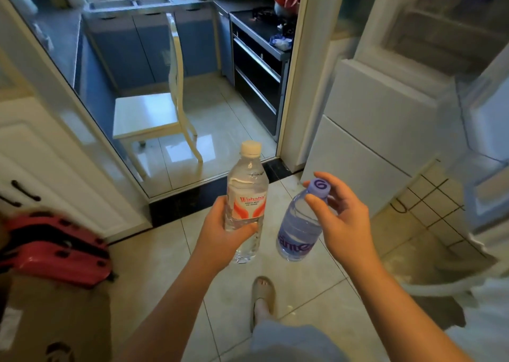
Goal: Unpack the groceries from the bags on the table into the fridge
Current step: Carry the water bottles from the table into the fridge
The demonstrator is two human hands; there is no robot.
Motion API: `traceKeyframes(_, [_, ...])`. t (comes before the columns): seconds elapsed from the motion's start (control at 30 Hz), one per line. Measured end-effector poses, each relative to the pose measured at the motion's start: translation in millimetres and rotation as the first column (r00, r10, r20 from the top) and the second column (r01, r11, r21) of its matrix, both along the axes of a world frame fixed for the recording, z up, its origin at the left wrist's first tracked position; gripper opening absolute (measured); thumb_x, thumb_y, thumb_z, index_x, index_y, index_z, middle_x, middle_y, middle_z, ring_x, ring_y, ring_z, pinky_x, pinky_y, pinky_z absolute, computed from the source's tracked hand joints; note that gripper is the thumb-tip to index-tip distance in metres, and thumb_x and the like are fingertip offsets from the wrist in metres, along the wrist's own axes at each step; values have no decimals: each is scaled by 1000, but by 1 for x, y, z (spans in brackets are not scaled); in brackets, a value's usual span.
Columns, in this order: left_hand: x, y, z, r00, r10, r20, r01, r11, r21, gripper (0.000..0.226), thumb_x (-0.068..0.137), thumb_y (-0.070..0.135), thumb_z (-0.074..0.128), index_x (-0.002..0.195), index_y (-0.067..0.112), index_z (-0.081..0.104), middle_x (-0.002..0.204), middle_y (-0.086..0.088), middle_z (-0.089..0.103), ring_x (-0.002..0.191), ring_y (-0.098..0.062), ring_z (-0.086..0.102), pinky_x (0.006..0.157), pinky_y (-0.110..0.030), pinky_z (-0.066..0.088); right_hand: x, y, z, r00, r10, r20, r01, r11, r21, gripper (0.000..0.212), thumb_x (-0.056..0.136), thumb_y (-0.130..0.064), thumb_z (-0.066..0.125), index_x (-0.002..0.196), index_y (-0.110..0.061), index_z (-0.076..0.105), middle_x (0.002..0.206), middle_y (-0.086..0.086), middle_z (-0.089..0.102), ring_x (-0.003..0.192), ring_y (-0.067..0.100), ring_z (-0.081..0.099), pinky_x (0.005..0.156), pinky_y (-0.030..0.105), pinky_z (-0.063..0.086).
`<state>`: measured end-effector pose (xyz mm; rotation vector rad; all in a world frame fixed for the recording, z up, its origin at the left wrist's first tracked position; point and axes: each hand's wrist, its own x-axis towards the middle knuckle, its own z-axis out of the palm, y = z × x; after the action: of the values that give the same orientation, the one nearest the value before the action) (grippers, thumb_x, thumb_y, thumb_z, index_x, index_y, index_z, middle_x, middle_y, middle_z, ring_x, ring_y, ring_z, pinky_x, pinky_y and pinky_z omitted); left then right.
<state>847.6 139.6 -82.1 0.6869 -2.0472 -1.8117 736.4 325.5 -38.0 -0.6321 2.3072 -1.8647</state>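
Home kitchen (tiled), sink, stove, fridge

Tiled floor free ahead — fridge door right, red object left

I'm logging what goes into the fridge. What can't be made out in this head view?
- The fridge, head view: inside blurred, cut by right edge; contents unclear.
- The purple bottle: label curves out of sight; right hand covers its neck.
- The clear bottle: label's small print too small; left hand hides its lower side.
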Motion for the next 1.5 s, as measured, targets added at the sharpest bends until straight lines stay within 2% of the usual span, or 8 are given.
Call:
traceKeyframes(0.23, [-122,-57,13,998,-68,7,68,998,-7,53,72,17,80,120,25,59,105,2,73,97,-12,71,80,-26,56,-117,-60,4,999,-33,-35,32,999,-33,37,93,-18,67,117,-44,58,116,-12,68,107,5,63,95,27,53])
traceKeyframes(0.43, [-245,-83,28,987,-159,-20,158,986,-48,46,69,10,79,110,20,59,91,2,72,84,-7,71,66,-17,55,-220,-83,18,992,-117,-55,114,992,-52,36,92,-21,68,125,-31,60,121,-5,67,112,10,62,97,31,53])
traceKeyframes(0.67, [-364,-78,33,940,-339,-30,337,939,-64,46,76,11,82,112,28,58,103,0,71,94,-8,70,76,-24,58,-308,-72,28,948,-304,-95,298,952,-65,36,93,-19,67,127,-29,59,122,-4,67,114,14,62,101,39,51])
traceKeyframes(0.93, [-503,-51,37,837,-546,-49,543,837,-65,51,77,9,82,118,27,58,103,10,73,94,-7,71,76,-23,55,-388,-48,40,792,-602,-102,588,797,-134,38,93,-15,67,127,-29,58,120,-4,67,112,12,63,100,42,51])
traceKeyframes(1.1, [-594,-28,48,752,-655,-75,652,756,-62,65,60,40,80,119,25,57,106,3,71,96,-11,71,82,-34,58,-443,-33,54,691,-712,-125,697,702,-143,39,94,-17,66,127,-37,57,122,-8,65,114,10,62,100,43,51])
traceKeyframes(1.27, [-683,-3,68,646,-747,-154,748,661,-70,51,79,13,82,113,35,52,108,10,67,92,7,67,70,-10,52,-505,-25,74,578,-798,-170,781,601,-171,40,95,-18,65,124,-43,54,122,-11,65,115,6,61,100,36,52])
traceKeyframes(1.43, [-772,12,95,550,-807,-213,814,576,-81,61,81,8,78,125,37,48,119,11,63,106,-7,65,90,-26,55,-572,-18,100,491,-842,-225,792,539,-286,39,95,-14,64,124,-38,56,119,-10,67,113,7,63,93,22,52])
traceKeyframes(1.5, [-803,18,105,509,-825,-246,837,541,-86,61,81,5,77,125,36,49,120,8,65,107,-10,66,88,-26,56,-597,-15,112,473,-847,-242,787,530,-315,38,95,-12,64,125,-33,57,115,-13,68,109,4,64,89,17,52])
